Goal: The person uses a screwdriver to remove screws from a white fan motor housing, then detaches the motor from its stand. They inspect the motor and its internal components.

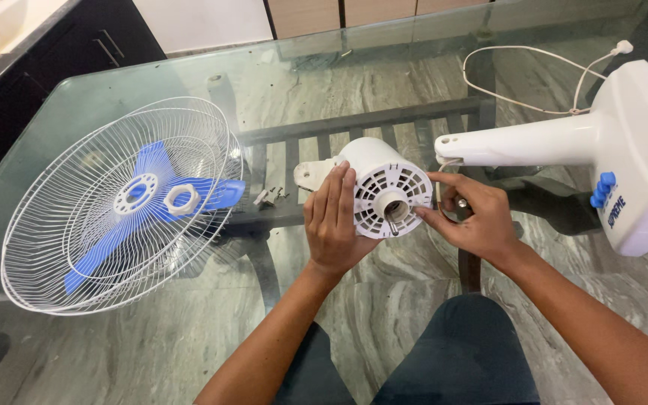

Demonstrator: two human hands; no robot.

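A white fan motor housing (384,187) lies on its side on the glass table (151,345), its vented face and metal shaft turned toward me. My left hand (333,221) cups the housing's left side. My right hand (468,214) touches its right edge with the fingertips and seems to hold a small metal part, perhaps a screw. Just right of the housing lies the white fan stand with its round base and blue buttons (624,150).
Stacked white wire fan guards (114,210) lie at the left with the blue blade (151,195) and a white plastic nut (182,199) on top. Small loose screws (268,196) sit beside them. A white power cord (534,75) loops at the back right.
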